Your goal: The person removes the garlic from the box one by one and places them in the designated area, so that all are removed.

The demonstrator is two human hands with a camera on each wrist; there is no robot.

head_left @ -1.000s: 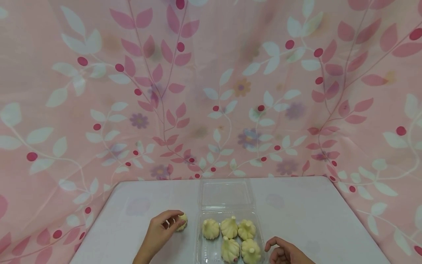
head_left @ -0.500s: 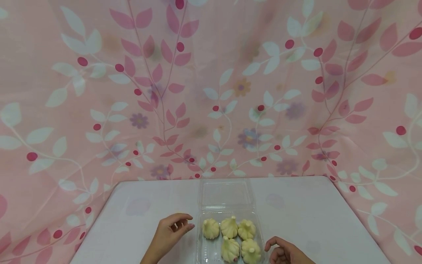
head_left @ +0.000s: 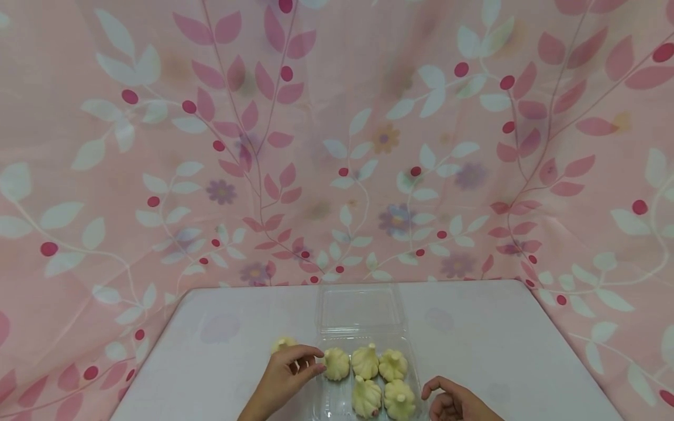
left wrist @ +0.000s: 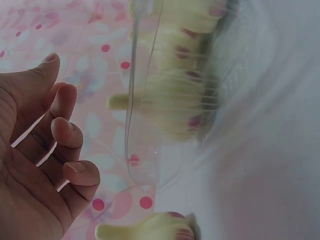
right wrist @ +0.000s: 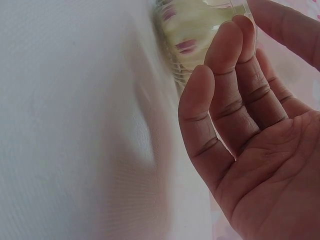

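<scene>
In the head view, my left hand (head_left: 289,377) hovers by the left side of a clear plastic clamshell container (head_left: 337,406), near its back-left garlic bulb (head_left: 336,363). The left wrist view shows its fingers loosely bent, with nothing between them and a gap to the container wall. A loose garlic bulb (head_left: 284,342) lies on the table behind that hand, partly covered by it. Several pale yellow bulbs with short stems and purple marks sit in the container. My right hand (head_left: 457,400), fingers relaxed and bent, is at the container's right wall; whether it touches is unclear.
The container's lid (head_left: 361,309) lies folded back toward the rear of the white table (head_left: 474,327). Behind the table hangs a pink curtain (head_left: 337,117) with leaves and flowers. The container's front end runs out of the head view.
My left hand has moved right, from the loose garlic bulb to the container's left side. That bulb, out of sight half a second ago, shows again behind the hand. My right hand stays put.
</scene>
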